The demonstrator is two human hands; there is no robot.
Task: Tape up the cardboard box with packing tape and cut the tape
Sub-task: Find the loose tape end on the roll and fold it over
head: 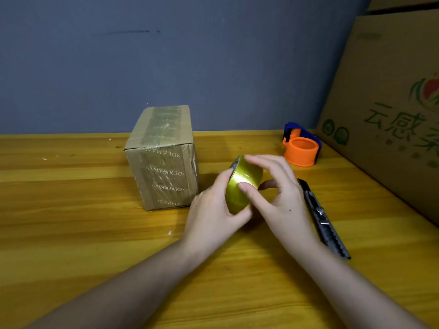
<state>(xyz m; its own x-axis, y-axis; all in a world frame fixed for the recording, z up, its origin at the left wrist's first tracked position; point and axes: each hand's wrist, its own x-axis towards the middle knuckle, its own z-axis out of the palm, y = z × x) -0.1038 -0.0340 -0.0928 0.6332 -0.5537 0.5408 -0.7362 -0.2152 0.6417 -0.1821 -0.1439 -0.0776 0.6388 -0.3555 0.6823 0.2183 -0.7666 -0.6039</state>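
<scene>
**Inspector A:** Containers first. The small brown cardboard box point(164, 157) stands on the yellow wooden bench point(71, 222) at about ten o'clock from the hands. Its flaps are shut; contents cannot be seen. Glossy printed tape strips already run over its top and down the near face, slightly wrinkled.

**Inspector B:** And the second container?

**Inspector A:** A large brown cardboard carton with green printing point(389, 110) stands at two o'clock, on the bench's right side. Its inside is not visible.

**Inspector B:** Task item?

**Inspector A:** The yellow-gold roll of packing tape point(243, 184), smooth and shiny, a broad ring shape, is held just above the bench between both hands, right of the box. The left hand point(213, 210) has a closed grip round the roll's near side. The right hand point(278, 198) has fingers spread over the far rim with the thumb pressed to the tape surface, a loose holding grip.

**Inspector B:** Other items?

**Inspector A:** A long dark grey utility knife with a metal slider point(320, 214) lies flat at three o'clock, just beside the right hand. An orange and blue plastic tape dispenser point(300, 148), with a round hollow core, sits at one o'clock near the carton.
</scene>
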